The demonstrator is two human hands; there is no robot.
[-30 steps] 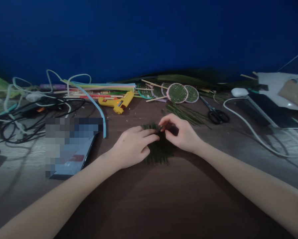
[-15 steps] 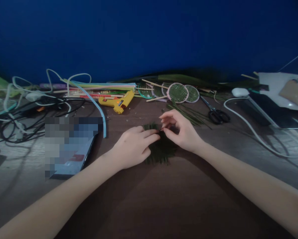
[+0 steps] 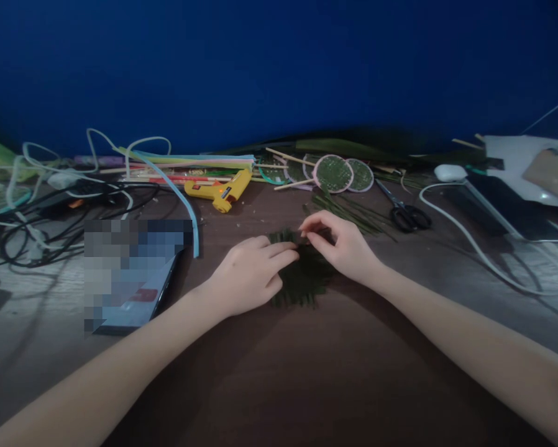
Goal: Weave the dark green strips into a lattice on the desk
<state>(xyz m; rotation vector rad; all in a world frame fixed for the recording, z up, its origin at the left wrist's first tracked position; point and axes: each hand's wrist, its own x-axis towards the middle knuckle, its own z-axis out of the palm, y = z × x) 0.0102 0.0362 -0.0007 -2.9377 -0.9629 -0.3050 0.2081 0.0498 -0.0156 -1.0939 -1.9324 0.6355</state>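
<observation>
A small mat of dark green leaf strips (image 3: 302, 282) lies on the brown table in front of me. My left hand (image 3: 248, 273) rests on its left side, fingers stretched flat and pressing it down. My right hand (image 3: 342, 245) is at the mat's far right corner, thumb and fingers pinched on a green strip there. Loose green strips (image 3: 348, 211) lie just beyond my right hand.
A yellow glue gun (image 3: 220, 191) lies behind the mat, with coloured paper strips (image 3: 190, 162) beyond it. Round woven green discs (image 3: 332, 174) and black scissors (image 3: 404, 214) are at the back right. Tangled cables (image 3: 41, 211) lie left, a tablet (image 3: 130, 273) near left, a white cable (image 3: 470, 242) right.
My right hand's fingers lifted slightly, then came back down onto the mat's far edge, pinching a strip. The left hand has stayed in place.
</observation>
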